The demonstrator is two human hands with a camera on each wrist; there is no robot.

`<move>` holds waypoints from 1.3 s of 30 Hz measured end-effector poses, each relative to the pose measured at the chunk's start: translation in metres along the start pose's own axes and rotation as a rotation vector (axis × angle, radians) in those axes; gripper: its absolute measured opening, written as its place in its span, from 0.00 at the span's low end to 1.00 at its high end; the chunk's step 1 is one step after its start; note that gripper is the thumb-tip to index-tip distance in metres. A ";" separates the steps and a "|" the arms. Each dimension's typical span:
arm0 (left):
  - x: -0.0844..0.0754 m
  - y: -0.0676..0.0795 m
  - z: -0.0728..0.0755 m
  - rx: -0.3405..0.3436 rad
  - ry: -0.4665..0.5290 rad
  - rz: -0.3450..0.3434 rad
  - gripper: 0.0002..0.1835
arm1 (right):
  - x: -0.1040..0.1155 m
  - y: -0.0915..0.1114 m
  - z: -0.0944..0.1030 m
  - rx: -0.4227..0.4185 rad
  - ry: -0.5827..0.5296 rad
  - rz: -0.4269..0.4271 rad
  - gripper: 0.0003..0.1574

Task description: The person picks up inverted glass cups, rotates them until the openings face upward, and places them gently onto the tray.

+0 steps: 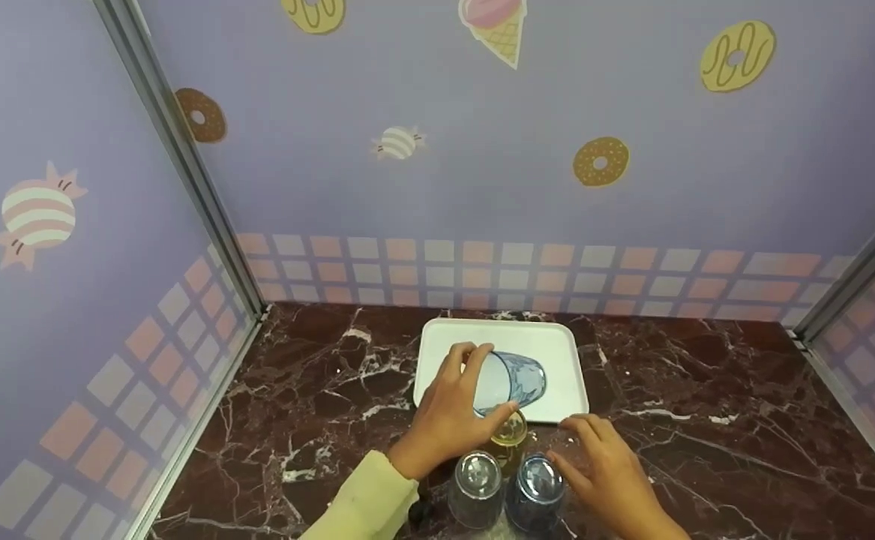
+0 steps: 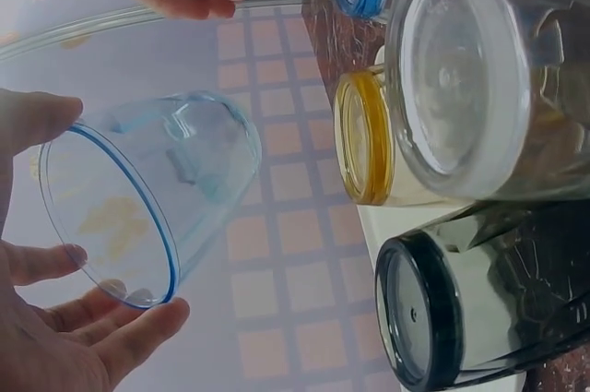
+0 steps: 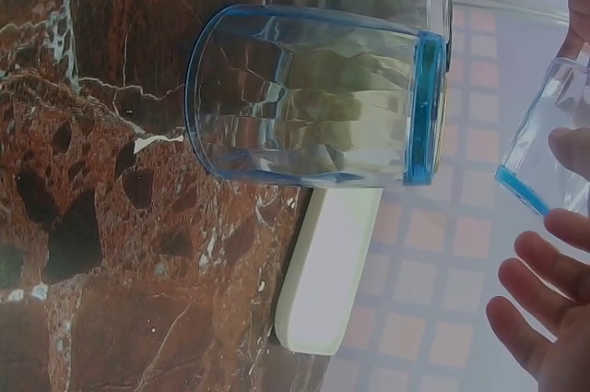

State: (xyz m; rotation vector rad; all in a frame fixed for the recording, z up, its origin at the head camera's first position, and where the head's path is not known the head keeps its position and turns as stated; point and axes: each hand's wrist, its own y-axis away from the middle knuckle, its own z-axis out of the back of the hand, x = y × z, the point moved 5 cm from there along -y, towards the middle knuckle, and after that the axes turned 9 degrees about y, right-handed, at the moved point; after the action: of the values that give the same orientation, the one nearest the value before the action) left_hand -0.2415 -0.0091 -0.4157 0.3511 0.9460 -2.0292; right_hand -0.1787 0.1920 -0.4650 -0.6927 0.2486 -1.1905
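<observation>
My left hand (image 1: pixel 448 412) grips a light blue glass (image 1: pixel 531 379) round its rim, thumb on the near side and fingers on the far side. The glass lies tilted, its mouth toward the palm and its base pointing right. In the head view it overlaps the white tray (image 1: pixel 433 337). My right hand (image 1: pixel 611 476) hangs with fingers loosely bent and holds nothing. Just left of it stands an upside-down blue glass (image 1: pixel 536 495). Beside that are an upside-down clear glass (image 1: pixel 476 491) and, behind, a yellow-tinted glass (image 1: pixel 510 431), partly hidden.
A dark glass (image 2: pixel 415 309) stands upside down next to the clear one, mostly hidden by my left sleeve in the head view. The dark marbled table (image 1: pixel 317 420) runs back to a purple wall (image 1: pixel 482 195), with panels on both sides.
</observation>
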 end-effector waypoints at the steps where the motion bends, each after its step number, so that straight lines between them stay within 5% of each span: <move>1: 0.000 -0.001 0.000 -0.004 -0.006 -0.001 0.41 | 0.000 0.000 0.000 0.004 -0.001 0.004 0.27; 14: 0.006 -0.004 0.005 -0.012 -0.087 -0.006 0.42 | 0.006 0.005 -0.009 0.104 -0.041 0.038 0.25; 39: 0.014 -0.005 0.009 0.018 -0.167 0.076 0.42 | 0.010 0.015 -0.023 0.322 -0.023 0.065 0.40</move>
State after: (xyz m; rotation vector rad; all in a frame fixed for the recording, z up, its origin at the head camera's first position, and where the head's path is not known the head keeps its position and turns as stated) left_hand -0.2532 -0.0220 -0.4147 0.2204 0.8001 -1.9654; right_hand -0.1754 0.1779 -0.4900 -0.4138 0.0566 -1.1276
